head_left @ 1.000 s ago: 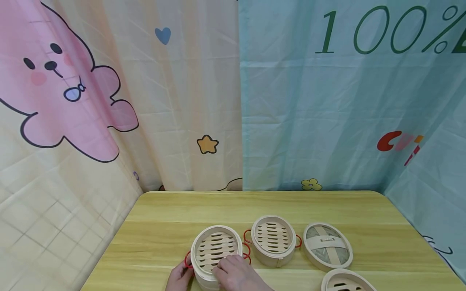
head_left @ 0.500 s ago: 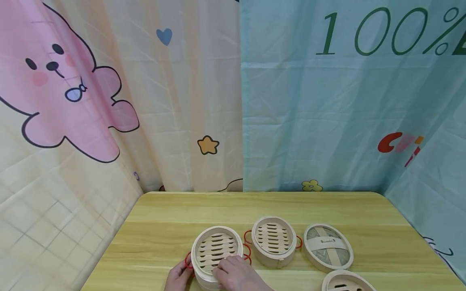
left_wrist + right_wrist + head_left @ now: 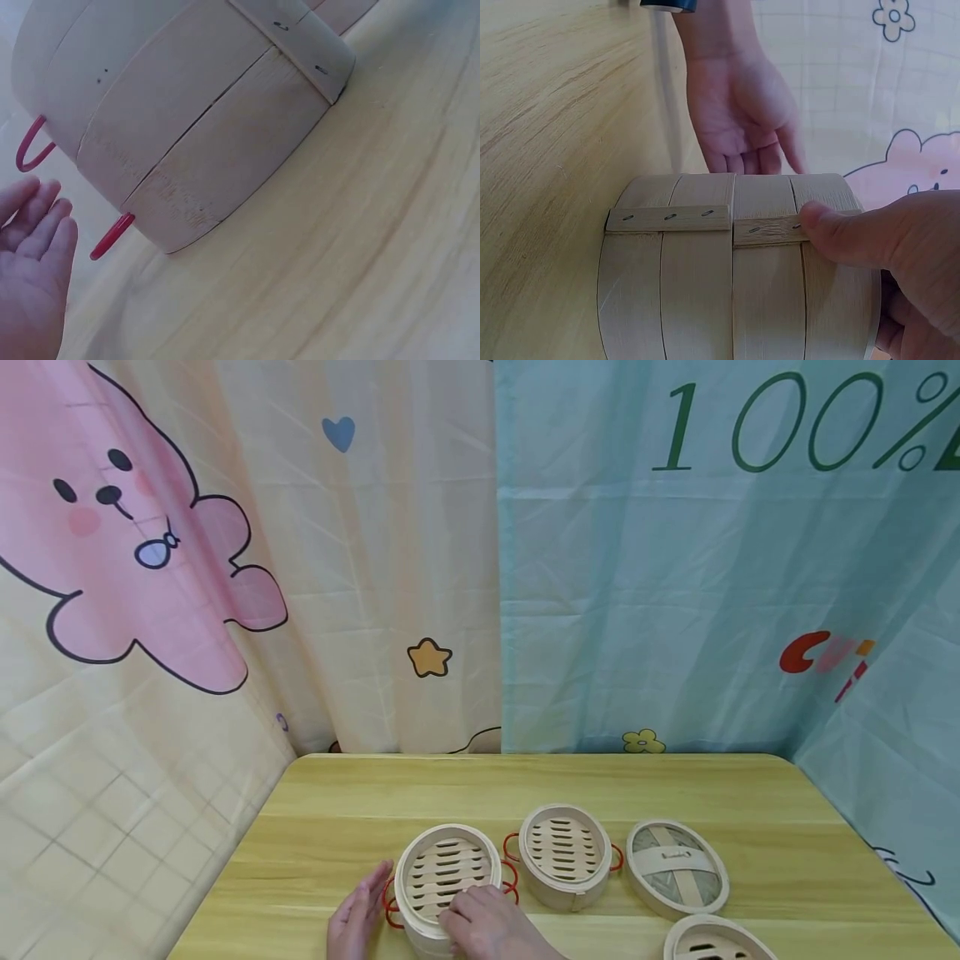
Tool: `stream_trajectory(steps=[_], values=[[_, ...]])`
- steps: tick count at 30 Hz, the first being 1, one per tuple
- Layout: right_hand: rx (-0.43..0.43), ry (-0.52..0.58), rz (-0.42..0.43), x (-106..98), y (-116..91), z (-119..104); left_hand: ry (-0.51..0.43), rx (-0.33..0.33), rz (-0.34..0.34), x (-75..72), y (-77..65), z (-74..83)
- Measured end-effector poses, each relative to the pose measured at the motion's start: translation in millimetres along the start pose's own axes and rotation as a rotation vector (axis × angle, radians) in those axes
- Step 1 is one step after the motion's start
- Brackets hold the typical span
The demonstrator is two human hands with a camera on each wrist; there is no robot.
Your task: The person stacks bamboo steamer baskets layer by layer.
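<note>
Two bamboo steamer baskets are stacked at the table's front, the upper basket (image 3: 447, 870) showing its slatted floor, the lower basket (image 3: 232, 150) standing on the wood. My right hand (image 3: 495, 922) pinches the upper basket's near rim; its thumb (image 3: 840, 234) presses the outer wall and its fingers go over the edge, partly hidden. Left of the stack my left hand (image 3: 356, 914) is held with fingers extended, apart from the red handles. In the left wrist view, its fingertips are close to the upper red handle (image 3: 31, 146).
Another steamer basket (image 3: 564, 852) with red handles stands just right of the stack. Farther right lies a round woven lid (image 3: 675, 868), and a slatted basket (image 3: 712, 941) is cut off at the bottom edge. Printed curtains (image 3: 645, 577) hang behind the table (image 3: 337, 827).
My left hand has let go at the red handles and drawn off to the left, its fingers now straight. The right hand keeps its hold on the rim, and the stack stays put.
</note>
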State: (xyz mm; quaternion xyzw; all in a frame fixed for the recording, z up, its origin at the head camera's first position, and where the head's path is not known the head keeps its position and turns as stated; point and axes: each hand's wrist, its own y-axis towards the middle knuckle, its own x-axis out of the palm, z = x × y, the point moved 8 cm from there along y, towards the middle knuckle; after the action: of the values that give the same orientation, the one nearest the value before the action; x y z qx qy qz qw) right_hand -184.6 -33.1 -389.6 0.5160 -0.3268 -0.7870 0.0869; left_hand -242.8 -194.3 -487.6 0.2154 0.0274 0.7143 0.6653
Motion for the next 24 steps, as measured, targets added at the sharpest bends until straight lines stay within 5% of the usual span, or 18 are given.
stream_trajectory(steps=[4, 13, 24], values=[[0.002, 0.003, 0.009, -0.4, 0.1, 0.1, -0.058, 0.048, -0.055, 9.0, -0.1, 1.5], [0.020, 0.018, 0.002, -0.2, 0.5, -0.2, -0.031, 0.063, 0.031, 9.2, -3.1, -3.6], [0.025, 0.031, 0.001, 1.8, 0.2, -1.3, 0.231, -0.109, 0.264, 0.8, -8.5, -7.3]])
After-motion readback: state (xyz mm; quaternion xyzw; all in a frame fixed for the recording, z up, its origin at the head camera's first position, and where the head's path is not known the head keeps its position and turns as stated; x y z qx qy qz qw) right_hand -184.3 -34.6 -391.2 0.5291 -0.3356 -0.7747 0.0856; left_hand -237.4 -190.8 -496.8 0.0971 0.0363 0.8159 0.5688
